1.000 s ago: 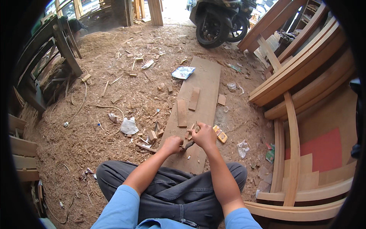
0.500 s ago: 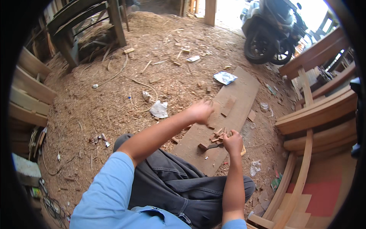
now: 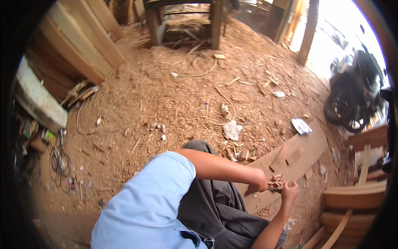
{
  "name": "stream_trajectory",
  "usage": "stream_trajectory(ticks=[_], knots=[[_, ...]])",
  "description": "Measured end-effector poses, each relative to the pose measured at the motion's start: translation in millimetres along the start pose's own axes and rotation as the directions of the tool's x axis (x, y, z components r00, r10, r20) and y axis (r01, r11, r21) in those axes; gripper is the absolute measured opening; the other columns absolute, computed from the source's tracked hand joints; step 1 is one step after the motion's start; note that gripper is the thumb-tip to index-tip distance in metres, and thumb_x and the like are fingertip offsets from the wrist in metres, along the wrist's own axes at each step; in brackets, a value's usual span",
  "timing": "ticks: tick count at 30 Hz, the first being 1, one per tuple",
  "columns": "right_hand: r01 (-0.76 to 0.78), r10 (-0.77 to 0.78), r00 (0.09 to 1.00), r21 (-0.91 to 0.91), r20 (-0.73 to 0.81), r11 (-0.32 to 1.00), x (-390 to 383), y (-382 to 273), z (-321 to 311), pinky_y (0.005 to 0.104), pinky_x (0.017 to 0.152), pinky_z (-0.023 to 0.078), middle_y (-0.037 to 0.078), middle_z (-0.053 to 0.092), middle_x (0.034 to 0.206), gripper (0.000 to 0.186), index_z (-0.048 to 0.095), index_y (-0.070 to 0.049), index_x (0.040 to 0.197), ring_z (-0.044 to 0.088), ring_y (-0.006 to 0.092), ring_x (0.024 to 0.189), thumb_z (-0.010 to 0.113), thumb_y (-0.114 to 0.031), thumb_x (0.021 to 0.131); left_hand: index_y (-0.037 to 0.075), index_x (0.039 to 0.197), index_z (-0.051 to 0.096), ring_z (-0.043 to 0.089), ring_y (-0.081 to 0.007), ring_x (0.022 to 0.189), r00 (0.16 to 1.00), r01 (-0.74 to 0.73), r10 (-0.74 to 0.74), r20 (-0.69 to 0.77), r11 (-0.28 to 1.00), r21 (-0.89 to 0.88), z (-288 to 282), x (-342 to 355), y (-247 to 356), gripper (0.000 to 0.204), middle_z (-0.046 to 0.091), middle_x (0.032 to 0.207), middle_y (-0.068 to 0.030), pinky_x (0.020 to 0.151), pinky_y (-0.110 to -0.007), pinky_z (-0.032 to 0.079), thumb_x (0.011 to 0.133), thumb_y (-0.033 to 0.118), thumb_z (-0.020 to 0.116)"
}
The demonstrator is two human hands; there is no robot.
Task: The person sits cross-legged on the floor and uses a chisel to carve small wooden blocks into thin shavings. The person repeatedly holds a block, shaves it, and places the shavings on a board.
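Two bare hands work close together over a brown board (image 3: 317,141): the right hand (image 3: 290,191) has its fingers curled around a dark tool (image 3: 275,190), while the left hand (image 3: 260,182) is by its other end, its grip impossible to tell. From the hands, small wood pieces (image 3: 276,180) lie just beyond at twelve o'clock, with a blue-and-white packet (image 3: 301,126) and, farther out, a motorbike (image 3: 354,91) at one. Crumpled white paper (image 3: 233,130) sits at eleven, timber (image 3: 352,196) at three, and the left forearm (image 3: 228,169) crosses the board at nine.

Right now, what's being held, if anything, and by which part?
The right hand holds a dark tool by its right end; whether the left hand grips anything cannot be told.
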State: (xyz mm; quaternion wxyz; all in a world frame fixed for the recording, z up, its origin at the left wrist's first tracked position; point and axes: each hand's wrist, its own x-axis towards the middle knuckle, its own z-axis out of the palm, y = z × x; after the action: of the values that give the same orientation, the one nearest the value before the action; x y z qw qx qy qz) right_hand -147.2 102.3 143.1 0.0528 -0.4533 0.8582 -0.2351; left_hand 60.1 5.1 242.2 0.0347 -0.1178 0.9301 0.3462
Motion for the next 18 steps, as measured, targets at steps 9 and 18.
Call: stream_trajectory(ticks=[9, 18], knots=[[-0.066, 0.077, 0.988, -0.091, 0.133, 0.994, 9.4, 2.8, 17.8, 0.0458, 0.089, 0.052, 0.030, 0.068, 0.107, 0.049, 0.067, 0.007, 0.114, 0.067, 0.0424, 0.101, 0.074, -0.026, 0.078, 0.007, 0.097, 0.072, 0.067, -0.0329, 0.105, 0.965, 0.247, -0.230, -0.127, 0.959, 0.139, 58.7, 69.7, -99.7, 0.045, 0.070, 0.109, -0.0127, 0.080, -0.046, 0.057, 0.063, 0.032, 0.088], [0.027, -0.025, 0.997, -0.035, 0.074, 0.999, -3.8, -20.8, 28.0, 0.0446, 0.076, 0.054, 0.030, 0.069, 0.089, 0.052, 0.069, 0.011, 0.098, 0.070, 0.0415, 0.088, 0.079, -0.033, 0.072, 0.010, 0.108, 0.074, 0.065, -0.0310, 0.113, 0.868, 0.487, -0.496, 0.001, 0.853, 0.191, 174.5, 65.7, -150.2, 0.058, 0.066, 0.121, -0.0108, 0.084, -0.049, 0.057, 0.057, 0.028, 0.095]])
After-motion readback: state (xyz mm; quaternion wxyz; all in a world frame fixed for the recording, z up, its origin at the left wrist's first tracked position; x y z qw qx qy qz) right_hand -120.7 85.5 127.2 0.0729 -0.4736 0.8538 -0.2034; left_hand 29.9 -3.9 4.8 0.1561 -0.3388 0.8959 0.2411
